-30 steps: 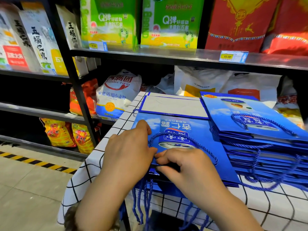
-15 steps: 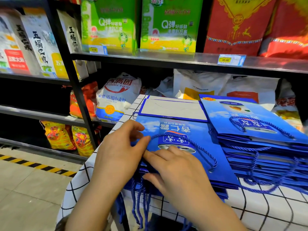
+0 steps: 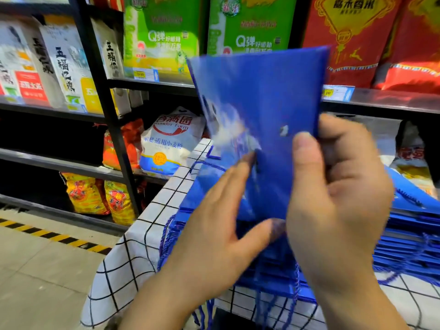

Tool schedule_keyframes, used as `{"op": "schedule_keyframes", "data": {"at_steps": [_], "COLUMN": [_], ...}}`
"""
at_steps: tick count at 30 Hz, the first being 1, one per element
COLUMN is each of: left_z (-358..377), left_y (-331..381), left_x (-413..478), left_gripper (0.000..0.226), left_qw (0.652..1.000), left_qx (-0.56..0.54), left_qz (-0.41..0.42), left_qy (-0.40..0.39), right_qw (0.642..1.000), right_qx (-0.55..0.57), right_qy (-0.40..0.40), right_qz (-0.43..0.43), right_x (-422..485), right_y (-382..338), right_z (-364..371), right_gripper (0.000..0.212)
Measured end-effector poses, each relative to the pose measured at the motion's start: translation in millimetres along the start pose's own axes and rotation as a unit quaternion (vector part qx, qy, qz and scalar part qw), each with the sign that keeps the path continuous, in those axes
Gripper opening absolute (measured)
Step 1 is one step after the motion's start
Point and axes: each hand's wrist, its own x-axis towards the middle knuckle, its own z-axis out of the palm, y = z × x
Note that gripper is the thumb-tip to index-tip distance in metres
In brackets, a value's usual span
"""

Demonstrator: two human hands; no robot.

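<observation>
Above the white checked tablecloth (image 3: 142,253), the right hand (image 3: 338,198) pinches a flat blue paper gift bag (image 3: 262,91); straight fingers of the left hand (image 3: 214,229) touch it.

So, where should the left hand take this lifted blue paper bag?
Probably its free left edge, coming from the left: the blue paper bag is flat and held upright, the right hand pinches its lower right edge, and the left hand lies open against its lower left.

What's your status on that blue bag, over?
Right hand pinches blue bag, held above the stack. Left hand flat against it, fingers straight. Nothing in the way.
</observation>
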Motion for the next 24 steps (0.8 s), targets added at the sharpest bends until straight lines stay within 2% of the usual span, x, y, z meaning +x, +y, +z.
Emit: {"op": "schedule_keyframes", "data": {"at_steps": [1, 3, 5, 7, 10, 14, 16, 19, 22, 24], "left_z": [0.6, -2.9, -7.7, -9.4, -4.5, -0.8, -2.8, -8.6, -12.9, -12.9], "left_y": [1.3, -0.5, -9.4, -20.2, -30.4, -40.9, -43.5, -46.2, -47.3, -47.8], "left_x": [3.7, 10.9, 16.0, 18.5, 16.9, 15.9, 17.1, 17.6, 16.1, 15.0], "left_gripper": [0.082, 0.088, 0.090, 0.093, 0.088, 0.085, 0.083, 0.082, 0.083, 0.079], "left_qw": [1.000, 0.997, 0.987, 0.973, 0.953, 0.934, 0.930, 0.928, 0.916, 0.903], "left_qx": [0.027, 0.076, 0.155, 0.224, 0.262, 0.266, 0.256, 0.232, 0.250, 0.274], "left_qz": [0.005, 0.007, 0.019, 0.013, -0.044, -0.102, -0.113, -0.122, -0.117, -0.111], "left_qy": [-0.010, -0.016, -0.022, -0.049, -0.146, -0.217, -0.238, -0.265, -0.291, -0.311], "right_qw": [0.995, 0.958, 0.923, 0.902, 0.877, 0.862, 0.866, 0.893, 0.942, 0.964], "right_qx": [0.078, 0.219, 0.277, 0.283, 0.268, 0.196, 0.153, 0.054, -0.084, -0.141], "right_qy": [0.022, 0.051, 0.060, 0.074, 0.084, 0.028, 0.004, 0.040, 0.062, 0.016], "right_qz": [0.058, 0.176, 0.259, 0.319, 0.391, 0.467, 0.476, 0.445, 0.319, 0.223], "right_x": [4.9, 8.4, 2.2, -9.2, -24.2, -36.3, -39.1, -37.8, -34.1, -32.1], "right_y": [-1.3, 3.0, 11.9, 18.7, 32.2, 50.8, 55.7, 61.4, 65.5, 66.8], "right_z": [-1.7, -5.0, -6.7, -7.8, -12.7, -26.3, -36.6, -54.5, -64.6, -63.5], "right_gripper": [0.014, 0.012, 0.015, 0.021, 0.018, 0.011, 0.009, 0.022, 0.030, 0.023]}}
